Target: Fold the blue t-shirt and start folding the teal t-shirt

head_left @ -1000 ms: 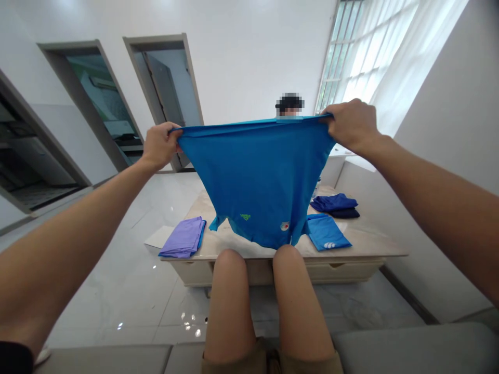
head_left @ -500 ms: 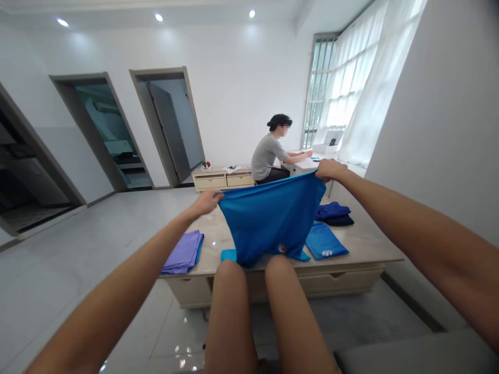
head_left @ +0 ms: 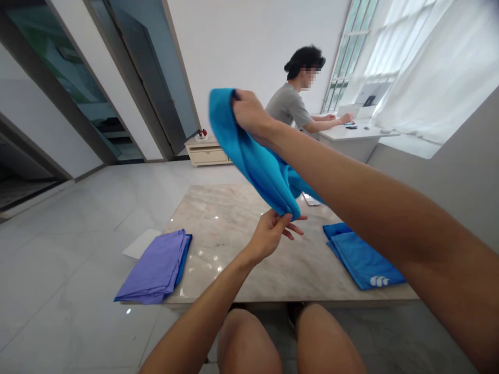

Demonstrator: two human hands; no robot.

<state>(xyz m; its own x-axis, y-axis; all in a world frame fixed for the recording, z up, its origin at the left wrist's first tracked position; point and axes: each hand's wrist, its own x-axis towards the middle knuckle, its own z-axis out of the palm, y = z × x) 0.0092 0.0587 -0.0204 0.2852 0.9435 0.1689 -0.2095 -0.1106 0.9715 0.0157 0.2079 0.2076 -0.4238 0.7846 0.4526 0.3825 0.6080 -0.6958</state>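
Observation:
A bright blue shirt (head_left: 253,161) hangs bunched in the air above the table, stretched slantwise between my hands. My right hand (head_left: 251,114) is closed on its upper end, with that arm reaching across from the right. Below it, my left hand (head_left: 271,234) pinches the lower end between thumb and fingers, the other fingers spread. The shirt's front and any print are folded out of sight. Folded purple clothes (head_left: 156,265) with a blue layer beneath lie on the left, and a folded blue garment with a white logo (head_left: 366,259) lies on the right, partly behind my right arm.
The marble-topped table (head_left: 222,259) stands before my knees. A flat white piece (head_left: 142,243) shows beside the purple clothes. Beyond, a person in a grey T-shirt (head_left: 288,106) sits at a white desk (head_left: 351,132). A low drawer cabinet (head_left: 208,153) stands against the wall.
The shirt was spread wide between both hands and is now bunched. My right hand has swung left and up, my left hand right and lower. The view has tilted down.

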